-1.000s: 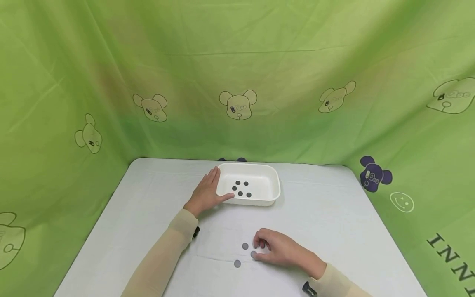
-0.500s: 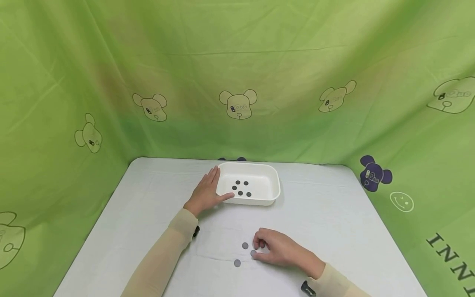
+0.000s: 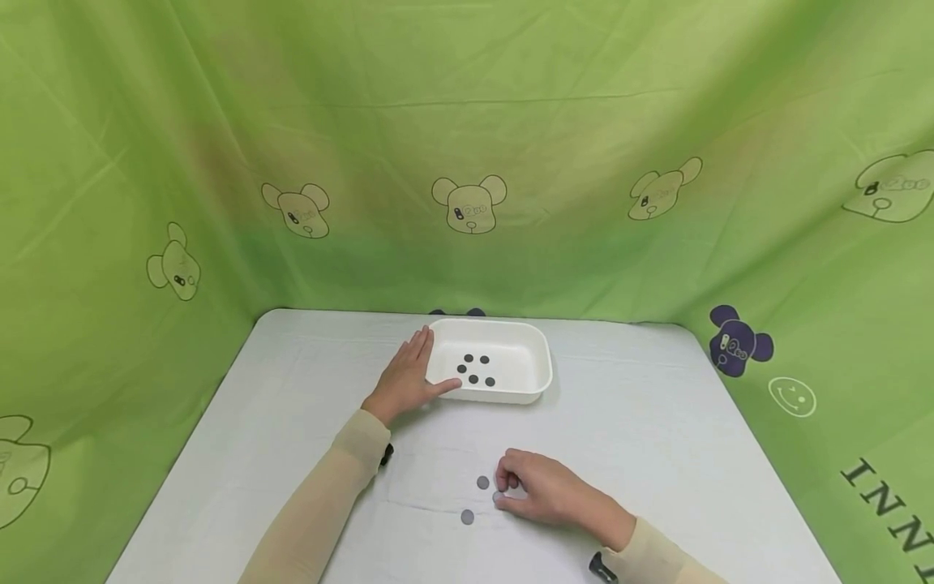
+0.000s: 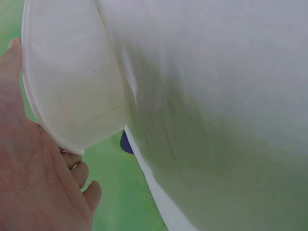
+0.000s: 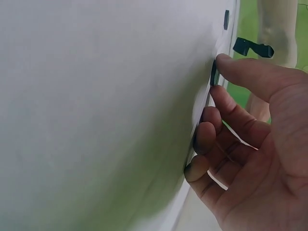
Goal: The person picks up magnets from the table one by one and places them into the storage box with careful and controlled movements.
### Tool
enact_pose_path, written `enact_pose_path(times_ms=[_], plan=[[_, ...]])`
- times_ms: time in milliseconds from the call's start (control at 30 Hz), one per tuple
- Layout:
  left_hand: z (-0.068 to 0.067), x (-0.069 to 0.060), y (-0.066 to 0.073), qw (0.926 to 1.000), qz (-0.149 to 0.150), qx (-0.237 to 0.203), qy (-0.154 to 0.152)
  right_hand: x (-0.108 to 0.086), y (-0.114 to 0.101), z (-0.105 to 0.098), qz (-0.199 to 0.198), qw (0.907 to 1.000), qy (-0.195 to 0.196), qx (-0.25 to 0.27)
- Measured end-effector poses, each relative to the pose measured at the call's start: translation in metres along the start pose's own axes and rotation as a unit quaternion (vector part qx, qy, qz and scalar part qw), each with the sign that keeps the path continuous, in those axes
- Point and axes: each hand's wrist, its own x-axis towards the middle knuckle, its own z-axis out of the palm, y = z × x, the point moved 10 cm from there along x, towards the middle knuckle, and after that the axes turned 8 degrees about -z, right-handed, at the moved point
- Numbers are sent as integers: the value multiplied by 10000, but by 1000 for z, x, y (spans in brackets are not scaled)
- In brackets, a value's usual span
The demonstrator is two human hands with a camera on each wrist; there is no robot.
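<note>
A white rectangular plastic basin (image 3: 514, 397) stands at the far middle of the table with several dark round discs (image 3: 473, 379) lying on its floor. My left hand (image 3: 404, 380) rests against its near left corner, fingers straight along the left side and thumb stretched along the front rim. Nearer me, my right hand (image 3: 543, 488) pinches a small grey disc (image 5: 214, 73) between thumb and index fingertip, at the tabletop. Two similar discs lie just left of that hand: one grey disc (image 3: 483, 483) farther off and another grey disc (image 3: 467, 517) closer to me.
A white cloth covers the table (image 3: 627, 422). Green curtain (image 3: 569, 268) with printed bear heads hangs behind the table and along both sides. A dark strap (image 3: 603, 568) shows at the right wrist.
My right thumb and index finger have drawn slightly closer together around the disc. The left hand and basin stay in place.
</note>
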Motion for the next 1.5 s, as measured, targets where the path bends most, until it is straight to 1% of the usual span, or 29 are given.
enact_pose_path(times_ms=[400,567,833,1067,1200,1367,1500], plan=[[0,0,0,10000,17,25,0,3,-7,4,-30,9995,-119,305],[0,0,0,10000,-20,-17,-35,3,-9,4,-100,9993,-146,337],[-1,-1,0,10000,-16,-13,-29,4,-6,8,-93,9987,-234,435],[-1,0,1,10000,6,10,-8,4,-5,5,-198,9967,-207,759],[0,0,0,10000,-12,13,-34,6,-2,-3,-284,9961,-59,835],[-1,-1,1,10000,1,11,-11,9,0,-19,-443,9953,318,798],[-3,-2,2,10000,37,-50,30,11,6,-31,-413,9945,519,811]])
